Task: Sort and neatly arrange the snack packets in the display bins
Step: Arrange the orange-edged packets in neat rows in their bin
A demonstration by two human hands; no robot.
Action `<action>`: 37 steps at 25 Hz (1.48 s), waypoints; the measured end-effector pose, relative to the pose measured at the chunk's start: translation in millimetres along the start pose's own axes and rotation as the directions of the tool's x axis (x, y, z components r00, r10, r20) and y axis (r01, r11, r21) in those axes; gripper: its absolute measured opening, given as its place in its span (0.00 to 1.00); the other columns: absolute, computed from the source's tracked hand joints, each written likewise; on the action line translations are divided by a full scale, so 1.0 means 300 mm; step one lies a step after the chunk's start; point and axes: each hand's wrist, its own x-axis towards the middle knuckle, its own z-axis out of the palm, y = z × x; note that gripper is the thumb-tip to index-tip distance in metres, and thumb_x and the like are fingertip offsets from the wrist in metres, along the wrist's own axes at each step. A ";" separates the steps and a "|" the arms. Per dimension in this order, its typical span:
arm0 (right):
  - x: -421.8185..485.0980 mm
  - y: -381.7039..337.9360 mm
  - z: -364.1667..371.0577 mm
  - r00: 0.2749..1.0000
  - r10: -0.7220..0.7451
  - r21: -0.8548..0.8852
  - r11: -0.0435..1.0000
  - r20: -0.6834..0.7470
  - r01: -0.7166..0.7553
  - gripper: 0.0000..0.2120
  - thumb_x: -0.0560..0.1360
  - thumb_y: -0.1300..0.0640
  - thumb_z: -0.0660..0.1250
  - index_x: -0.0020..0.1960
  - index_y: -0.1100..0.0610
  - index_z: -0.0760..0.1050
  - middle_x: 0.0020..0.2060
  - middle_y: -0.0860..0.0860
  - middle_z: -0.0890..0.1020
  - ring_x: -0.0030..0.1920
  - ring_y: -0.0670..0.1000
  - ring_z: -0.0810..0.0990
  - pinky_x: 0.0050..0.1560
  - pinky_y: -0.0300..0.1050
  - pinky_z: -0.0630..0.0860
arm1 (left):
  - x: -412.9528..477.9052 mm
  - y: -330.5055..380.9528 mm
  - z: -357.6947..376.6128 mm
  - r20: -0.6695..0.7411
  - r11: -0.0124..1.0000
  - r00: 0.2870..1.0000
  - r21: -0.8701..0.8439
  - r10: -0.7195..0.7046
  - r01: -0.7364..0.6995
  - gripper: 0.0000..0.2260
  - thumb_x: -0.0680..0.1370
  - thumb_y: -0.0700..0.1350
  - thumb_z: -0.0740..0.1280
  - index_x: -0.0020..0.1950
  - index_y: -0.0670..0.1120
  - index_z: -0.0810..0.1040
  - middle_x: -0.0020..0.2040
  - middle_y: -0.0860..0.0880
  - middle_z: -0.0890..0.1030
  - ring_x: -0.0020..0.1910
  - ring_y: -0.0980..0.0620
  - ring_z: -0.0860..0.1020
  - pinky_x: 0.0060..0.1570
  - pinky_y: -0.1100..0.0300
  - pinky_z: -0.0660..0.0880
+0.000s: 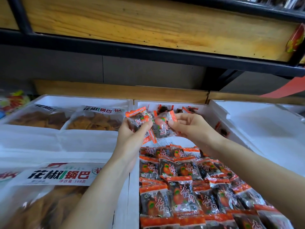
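Observation:
Small clear snack packets with orange ends and dark fruit inside fill the near part of a white foam bin (210, 111), lying in neat overlapping rows (184, 189). Both hands are raised over the bin's bare middle. My left hand (132, 134) grips a bunch of these packets (140, 119). My right hand (189, 125) pinches another packet (162, 124) in the same cluster. A few loose packets (166, 108) lie at the bin's far end, and more along its right wall (222, 129).
To the left, white foam bins hold large bags of crisp snacks, one pair at the back (97, 119) and one near me (54, 195). A white foam bin (264, 126) stands on the right. A wooden shelf with a black frame (148, 47) hangs overhead.

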 end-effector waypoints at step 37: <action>0.039 0.027 0.114 0.985 -0.151 -0.432 0.885 0.081 0.171 0.35 0.70 0.55 0.73 0.72 0.49 0.59 0.59 0.44 0.71 0.59 0.44 0.74 0.60 0.40 0.73 | 0.011 -0.004 -0.039 0.108 0.986 0.980 0.031 -0.168 0.166 0.16 0.74 0.45 0.72 0.60 0.46 0.77 0.50 0.48 0.85 0.48 0.49 0.84 0.51 0.50 0.80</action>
